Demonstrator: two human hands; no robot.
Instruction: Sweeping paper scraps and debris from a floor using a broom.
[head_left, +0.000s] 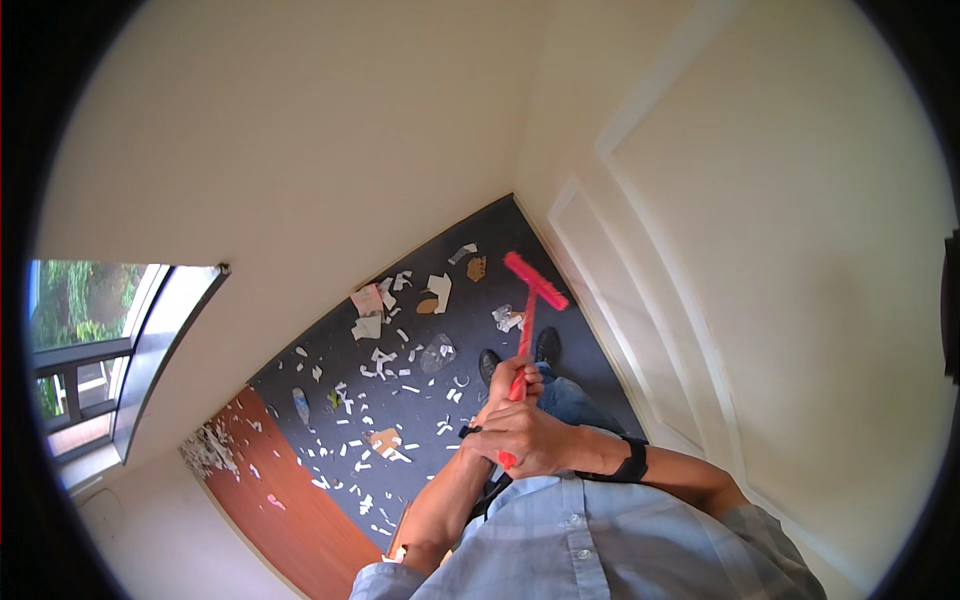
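Both hands grip the red handle of a push broom with pink-red bristles (535, 281). My left hand (512, 381) wraps the handle farther up, towards the broom head. Closer to my body, my right hand (529, 436) is closed around the handle near its end, which pokes out below the fingers. The broom head is over the dark floor (480, 315), beyond my shoes and near the right-hand wall; whether the bristles touch the floor I cannot tell. Just left of the handle lies crumpled clear plastic with white scraps (508, 318).
White paper scraps (382, 358), cardboard pieces (386, 441), a clear plastic bag (438, 352) and a plastic bottle (301, 405) litter the floor. Debris is heaped (212, 450) on the reddish-brown floor strip (300, 487). A moulded wall (675, 315) bounds the right; a window (90, 352) is left.
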